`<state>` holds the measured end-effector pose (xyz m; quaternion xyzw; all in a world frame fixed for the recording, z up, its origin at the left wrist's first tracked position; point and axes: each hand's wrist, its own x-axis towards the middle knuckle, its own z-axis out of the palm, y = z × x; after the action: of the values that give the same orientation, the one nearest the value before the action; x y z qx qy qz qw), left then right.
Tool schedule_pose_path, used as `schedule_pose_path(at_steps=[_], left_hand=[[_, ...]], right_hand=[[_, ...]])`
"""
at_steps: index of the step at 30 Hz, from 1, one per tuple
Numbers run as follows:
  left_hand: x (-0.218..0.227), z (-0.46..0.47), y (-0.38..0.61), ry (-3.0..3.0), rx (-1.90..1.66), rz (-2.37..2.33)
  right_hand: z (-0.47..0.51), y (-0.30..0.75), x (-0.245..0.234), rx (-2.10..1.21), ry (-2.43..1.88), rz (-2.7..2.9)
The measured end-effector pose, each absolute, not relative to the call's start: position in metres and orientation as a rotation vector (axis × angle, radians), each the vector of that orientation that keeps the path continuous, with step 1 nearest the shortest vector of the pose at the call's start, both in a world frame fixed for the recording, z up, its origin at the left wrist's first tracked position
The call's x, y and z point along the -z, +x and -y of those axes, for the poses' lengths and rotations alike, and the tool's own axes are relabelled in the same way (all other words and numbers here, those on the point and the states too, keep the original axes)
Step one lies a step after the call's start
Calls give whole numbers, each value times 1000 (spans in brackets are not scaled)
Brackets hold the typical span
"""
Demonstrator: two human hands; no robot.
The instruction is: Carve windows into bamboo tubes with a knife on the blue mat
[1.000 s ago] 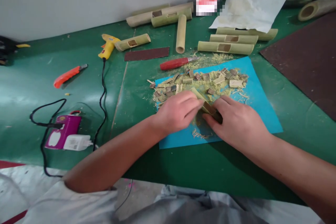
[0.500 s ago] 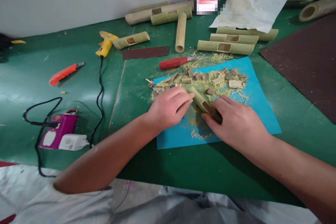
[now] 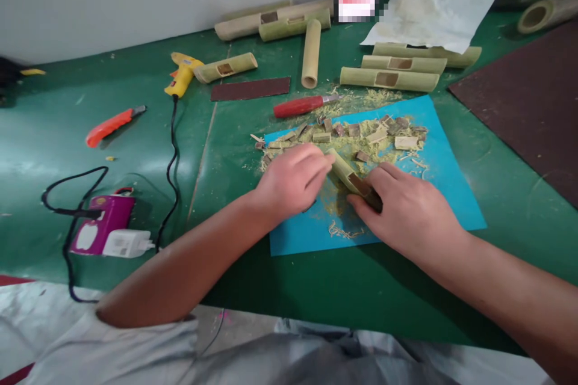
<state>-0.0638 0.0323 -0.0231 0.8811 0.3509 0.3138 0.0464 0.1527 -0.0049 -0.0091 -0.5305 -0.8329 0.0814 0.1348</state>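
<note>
My right hand (image 3: 401, 201) is closed around the lower right end of a short bamboo tube (image 3: 341, 164). The tube lies tilted over a blue sheet (image 3: 451, 192), and a rectangular opening cut in its side faces up. My left hand (image 3: 293, 183) is closed, its fingertips pinched together at the tube's upper left end. A small dark edge shows beneath that hand; what it belongs to is hidden. Bamboo chips (image 3: 321, 137) and pale green sawdust (image 3: 345, 145) cover the far part of the sheet.
Beyond the sheet lie a red-handled tool (image 3: 298, 107), a brown strip (image 3: 250, 89) and several cut bamboo tubes (image 3: 389, 79). To the left are a yellow glue gun (image 3: 183, 78), an orange utility knife (image 3: 112, 126) and a purple power strip (image 3: 103, 222) with a cord.
My left hand has shifted very slightly at the tube's end, and more of the dark edge shows under it. The right hand keeps its hold on the bamboo tube.
</note>
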Motion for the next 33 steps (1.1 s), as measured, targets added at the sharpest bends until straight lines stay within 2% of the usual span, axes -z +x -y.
schedule_pose_path(at_steps=[33], left_hand=[[24, -35, -60, 2653, -953, -1058]], right_hand=[[6, 151, 7, -238, -1580, 2441]])
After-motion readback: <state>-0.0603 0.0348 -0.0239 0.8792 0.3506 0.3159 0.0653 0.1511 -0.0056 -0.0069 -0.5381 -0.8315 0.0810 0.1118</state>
